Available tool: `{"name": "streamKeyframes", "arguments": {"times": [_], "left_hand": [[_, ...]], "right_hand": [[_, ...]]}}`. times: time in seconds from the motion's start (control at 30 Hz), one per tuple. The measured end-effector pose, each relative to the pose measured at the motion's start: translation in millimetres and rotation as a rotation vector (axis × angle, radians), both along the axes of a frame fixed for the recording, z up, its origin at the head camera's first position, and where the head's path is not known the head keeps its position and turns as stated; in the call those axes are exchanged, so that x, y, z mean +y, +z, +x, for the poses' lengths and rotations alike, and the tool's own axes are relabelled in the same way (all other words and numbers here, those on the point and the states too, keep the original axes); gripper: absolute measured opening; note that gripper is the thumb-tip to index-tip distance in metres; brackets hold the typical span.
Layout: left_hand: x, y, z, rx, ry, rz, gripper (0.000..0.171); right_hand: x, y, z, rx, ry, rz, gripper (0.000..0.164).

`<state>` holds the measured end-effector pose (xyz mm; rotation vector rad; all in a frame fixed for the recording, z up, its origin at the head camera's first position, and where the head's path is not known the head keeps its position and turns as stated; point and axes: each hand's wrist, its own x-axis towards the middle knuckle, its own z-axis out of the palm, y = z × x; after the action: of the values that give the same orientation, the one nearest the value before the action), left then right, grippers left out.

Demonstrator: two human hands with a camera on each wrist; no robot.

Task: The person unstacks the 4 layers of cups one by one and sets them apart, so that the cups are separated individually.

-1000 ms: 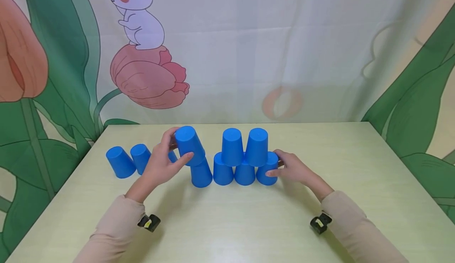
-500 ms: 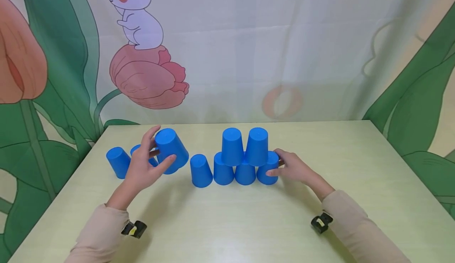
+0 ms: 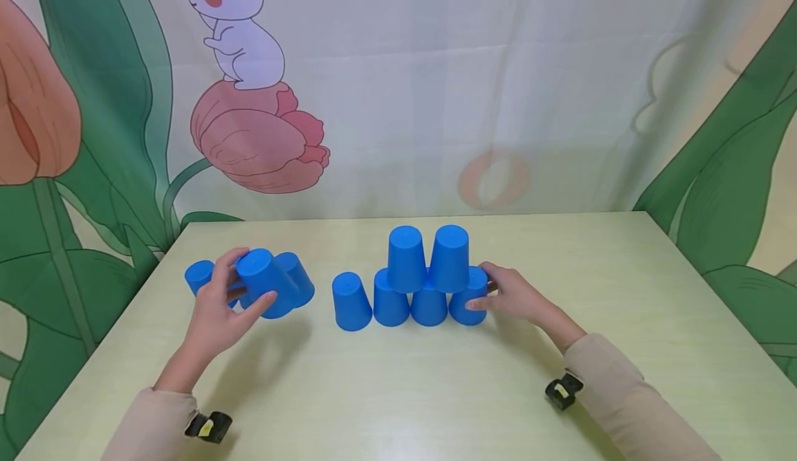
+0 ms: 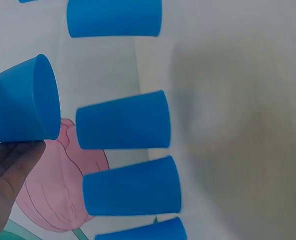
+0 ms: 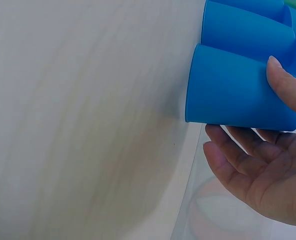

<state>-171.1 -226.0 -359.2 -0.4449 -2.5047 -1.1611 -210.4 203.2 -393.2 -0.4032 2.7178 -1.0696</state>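
In the head view my left hand (image 3: 218,309) holds an upside-down blue cup (image 3: 264,281) raised in front of other blue cups at the left; the left wrist view shows the mouth of this held cup (image 4: 22,102) off the table. My right hand (image 3: 513,295) grips the rightmost bottom cup (image 3: 467,312) of a stack. Thumb and fingers lie on either side of that cup (image 5: 238,90) in the right wrist view. Two upper cups, a left one (image 3: 406,260) and a right one (image 3: 450,260), straddle the bottom row of three.
A lone upside-down cup (image 3: 351,302) stands just left of the stack. Behind the left hand are another cup (image 3: 297,277) and a far-left cup (image 3: 198,275), with more partly hidden between. A patterned curtain (image 3: 386,87) hangs behind the pale table (image 3: 398,392).
My left hand has lifted the cup off the top of the lone cup and carried it left and somewhat lower. The right hand stays on its cup; the stack has not moved.
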Motion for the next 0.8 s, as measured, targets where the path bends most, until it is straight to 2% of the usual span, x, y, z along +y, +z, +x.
{"name": "streamKeyframes", "arguments": {"times": [0.43,0.67,0.8], "left_hand": [[-20,-20.0,1.1,-0.106,0.027,-0.040,0.071],[-28,-25.4,-3.9,-0.256,0.058,-0.102,0.074],[-31,-30.1,-7.0,-0.290,0.054,-0.120,0.075]], "right_hand": [[0,-1.3,0.3,0.013,0.016,-0.002,0.059],[-1,0.8,1.9,0.007,0.017,-0.005,0.059],[-1,1.6,1.2,0.008,0.016,-0.003,0.059]]}}
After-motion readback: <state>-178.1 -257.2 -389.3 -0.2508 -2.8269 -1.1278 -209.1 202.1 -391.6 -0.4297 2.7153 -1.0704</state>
